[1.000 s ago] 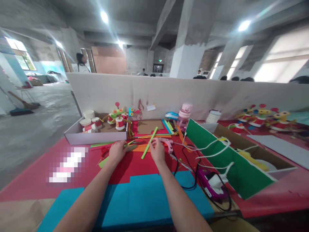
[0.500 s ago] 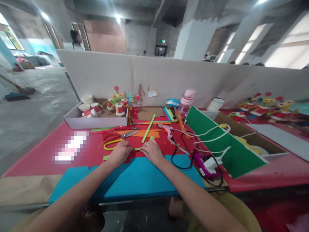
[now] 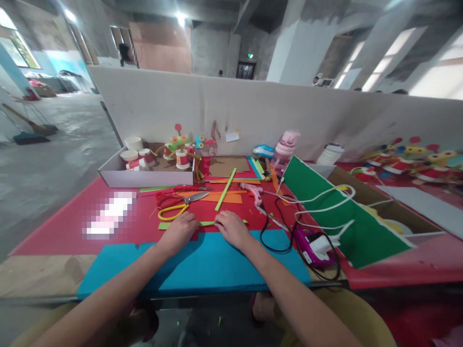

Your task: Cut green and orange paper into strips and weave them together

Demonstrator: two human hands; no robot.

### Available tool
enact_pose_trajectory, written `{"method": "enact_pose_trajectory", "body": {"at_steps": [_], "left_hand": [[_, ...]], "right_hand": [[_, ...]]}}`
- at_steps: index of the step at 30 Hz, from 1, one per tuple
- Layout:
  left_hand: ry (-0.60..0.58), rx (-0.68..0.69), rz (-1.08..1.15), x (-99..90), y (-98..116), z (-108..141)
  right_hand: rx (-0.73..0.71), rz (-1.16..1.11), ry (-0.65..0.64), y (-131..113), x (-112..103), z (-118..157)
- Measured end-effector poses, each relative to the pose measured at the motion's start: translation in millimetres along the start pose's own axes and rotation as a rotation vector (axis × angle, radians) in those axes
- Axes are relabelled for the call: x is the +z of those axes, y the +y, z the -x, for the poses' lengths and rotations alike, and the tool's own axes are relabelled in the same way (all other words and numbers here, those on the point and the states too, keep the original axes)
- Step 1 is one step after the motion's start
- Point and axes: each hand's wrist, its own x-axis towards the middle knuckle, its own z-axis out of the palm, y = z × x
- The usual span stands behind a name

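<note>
A narrow light-green paper strip (image 3: 207,223) lies crosswise near the blue sheet's far edge, its ends showing beyond both hands. My left hand (image 3: 182,228) pinches it left of the middle, fingers bent and closed. On the right part, my right hand (image 3: 233,228) grips the same strip, with its fingertips partly hidden. Just beyond my left hand are yellow-handled scissors (image 3: 173,212). A second green strip (image 3: 226,189) lies slanted past my right hand, across orange paper (image 3: 231,198). To its right rests a pink glue gun (image 3: 253,193).
A blue sheet (image 3: 195,270) covers the table's front edge. At the back left stands a white box (image 3: 148,180) with paper cups and a cup figure. A green panel (image 3: 340,217), looping white cables and a purple power strip (image 3: 314,248) occupy the right. A pink bottle (image 3: 285,149) stands behind.
My hands have moved slightly apart along the green strip. Its right end now shows past my right hand. The whole view has shifted a little.
</note>
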Motion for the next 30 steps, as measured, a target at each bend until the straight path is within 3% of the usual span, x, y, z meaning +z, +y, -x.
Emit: {"method": "enact_pose_trajectory", "body": {"at_steps": [7,12,19,30], "left_hand": [[-0.077,-0.149,0.136,-10.2,-8.0,-7.8],[-0.185,-0.242,0.259,-16.2,-17.4,-18.7],[-0.263,-0.31,0.105,-15.5,-11.6,-27.0],[-0.358,-0.36,0.08,-18.4,-14.3,-31.7]], "right_hand": [[0.155,-0.192,-0.008,-1.6,4.3,-7.7],[0.285,-0.188,-0.034,-0.4,2.9,-11.1],[0.381,-0.156,-0.116,-6.2,-6.7,-17.2],[0.408,-0.077,-0.194,-8.1,-9.5,-21.8]]}}
